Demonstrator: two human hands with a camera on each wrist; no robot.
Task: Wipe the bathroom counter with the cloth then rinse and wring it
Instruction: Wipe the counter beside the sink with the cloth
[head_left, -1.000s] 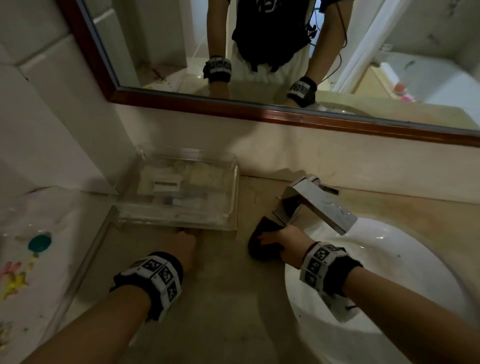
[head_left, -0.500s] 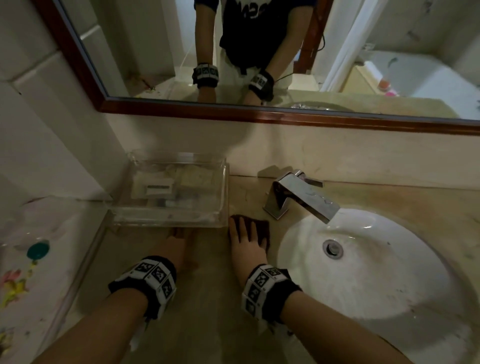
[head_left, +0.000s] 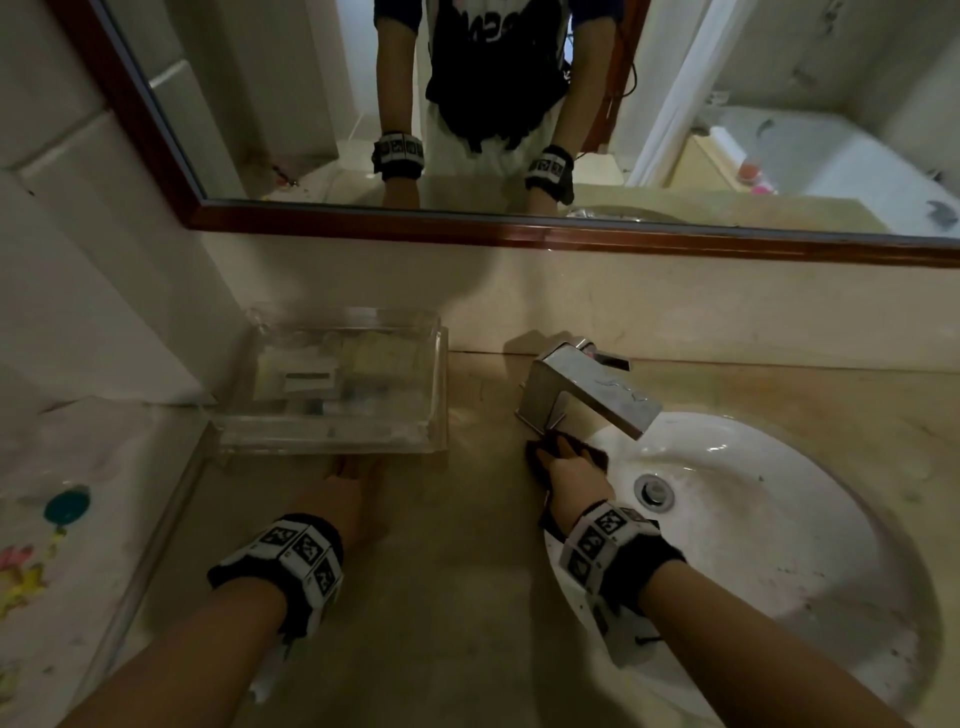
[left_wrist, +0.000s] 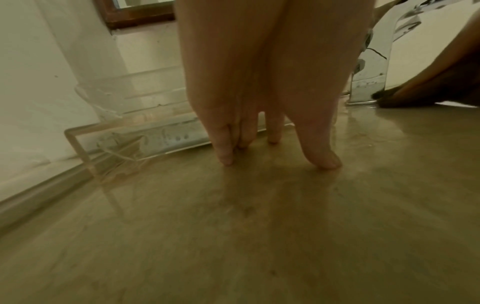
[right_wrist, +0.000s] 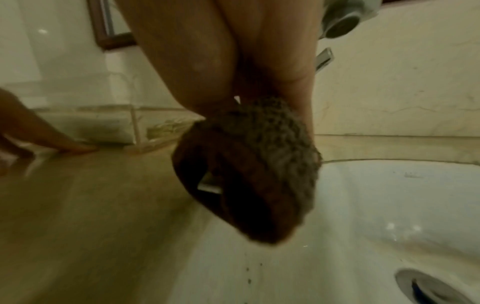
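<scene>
Left hand (head_left: 347, 498) reaches forward, its straight fingers (left_wrist: 320, 152) splayed, tips pressing down. Right hand (head_left: 574, 475), beside it, curls its fingers (right_wrist: 182, 67) in a grip.

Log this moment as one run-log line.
phase: wiping | right hand: holds cloth by faucet base | left hand: open on counter

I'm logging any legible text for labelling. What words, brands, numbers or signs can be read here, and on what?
Nothing reads as words.
Shirt print in the mirror: pale letters, cropped and mirrored, unreadable.
Wristbands: black-and-white square marker patterns, no letters.
Label in the clear tray: too blurred to read.
Faucet: no visible brand.
</scene>
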